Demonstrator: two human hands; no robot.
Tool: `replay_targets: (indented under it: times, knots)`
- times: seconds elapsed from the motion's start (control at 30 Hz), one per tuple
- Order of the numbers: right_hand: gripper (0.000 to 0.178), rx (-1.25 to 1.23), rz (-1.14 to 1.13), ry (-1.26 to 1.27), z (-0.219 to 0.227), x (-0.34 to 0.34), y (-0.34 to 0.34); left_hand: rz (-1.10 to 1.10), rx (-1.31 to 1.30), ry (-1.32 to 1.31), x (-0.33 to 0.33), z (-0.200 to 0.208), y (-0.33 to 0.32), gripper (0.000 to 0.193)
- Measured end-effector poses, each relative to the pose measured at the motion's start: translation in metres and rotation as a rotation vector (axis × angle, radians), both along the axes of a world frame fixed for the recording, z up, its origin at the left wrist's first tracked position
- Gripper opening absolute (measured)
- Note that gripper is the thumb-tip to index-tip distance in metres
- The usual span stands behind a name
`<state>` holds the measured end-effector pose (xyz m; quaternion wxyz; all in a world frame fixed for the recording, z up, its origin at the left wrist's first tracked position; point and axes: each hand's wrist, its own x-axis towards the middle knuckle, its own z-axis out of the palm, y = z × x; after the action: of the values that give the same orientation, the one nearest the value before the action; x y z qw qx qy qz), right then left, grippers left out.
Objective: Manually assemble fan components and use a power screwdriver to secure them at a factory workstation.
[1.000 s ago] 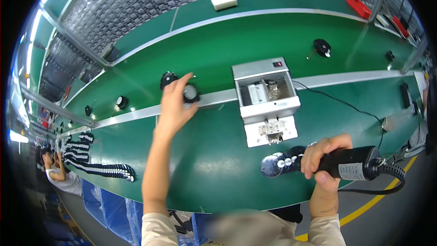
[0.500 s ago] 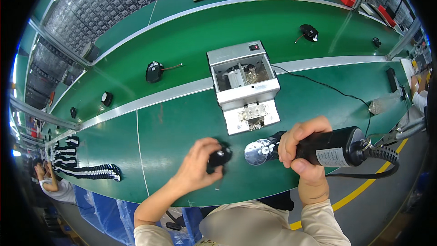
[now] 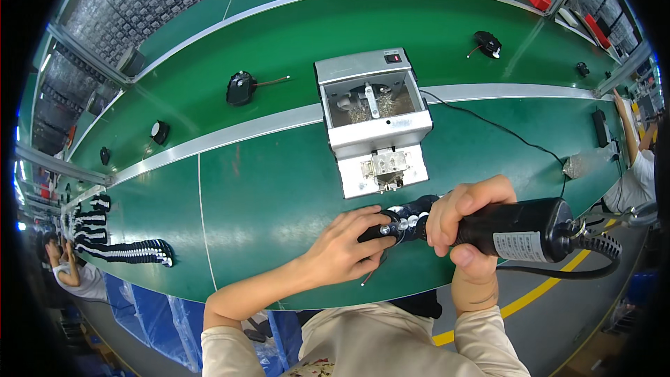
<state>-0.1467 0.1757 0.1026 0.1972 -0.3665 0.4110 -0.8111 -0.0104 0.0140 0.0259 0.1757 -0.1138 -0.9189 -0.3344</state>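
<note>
My right hand (image 3: 469, 220) is wrapped round a black electric screwdriver (image 3: 520, 230), which lies nearly level with its front end toward the left. My left hand (image 3: 349, 248) grips a small black round part (image 3: 373, 232), mostly covered by the fingers, with a thin wire (image 3: 373, 270) hanging below. The two hands are close together. Between them shows a dark piece with shiny, pale round spots (image 3: 412, 223); I cannot tell where it ends and the screwdriver's front begins. Just beyond stands a silver screw feeder (image 3: 380, 138) with loose screws inside.
A green belt beyond carries black round units (image 3: 241, 89), one with a wire (image 3: 272, 82). Rows of black-and-white parts (image 3: 125, 250) lie at left. A clear bag (image 3: 586, 162) and power cable (image 3: 513, 136) lie at right. Other people (image 3: 84, 278) sit at both ends.
My left hand has moved right and slightly up with the black round part, closing the gap to the screwdriver's front. The arm inside the screw feeder has shifted. The view has tilted slightly.
</note>
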Motion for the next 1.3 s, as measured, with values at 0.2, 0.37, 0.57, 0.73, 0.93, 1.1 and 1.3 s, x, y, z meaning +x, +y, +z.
replay_targets:
  times: [0.2, 0.37, 0.57, 0.73, 0.93, 1.1, 1.3]
  knots:
    - [0.048, -0.054, 0.124, 0.001, 0.000, -0.006, 0.004, -0.007, -0.040, -0.030, -0.001, 0.008, 0.000, 0.034]
    - [0.047, -0.064, 0.047, -0.052, 0.002, -0.004, -0.002, -0.031, -0.047, -0.081, 0.000, 0.007, -0.004, 0.035]
    - [0.051, -0.107, -0.002, 0.026, 0.012, -0.009, -0.017, -0.032, -0.032, -0.044, -0.001, -0.006, -0.002, 0.029]
    - [0.048, -0.133, -0.034, 0.178, 0.020, -0.019, -0.046, -0.034, -0.006, -0.047, -0.003, -0.014, 0.000, 0.025]
    - [0.045, -0.075, -0.155, 0.224, 0.027, -0.023, -0.071, -0.071, -0.029, -0.030, -0.001, -0.015, -0.010, 0.022]
    - [0.040, 0.007, -0.126, 0.154, 0.024, -0.024, -0.081, -0.063, 0.021, -0.014, 0.004, -0.017, -0.017, 0.022]
    - [0.041, -0.024, -0.082, 0.070, 0.022, -0.009, -0.071, -0.046, 0.070, 0.017, 0.006, -0.022, -0.016, 0.023]
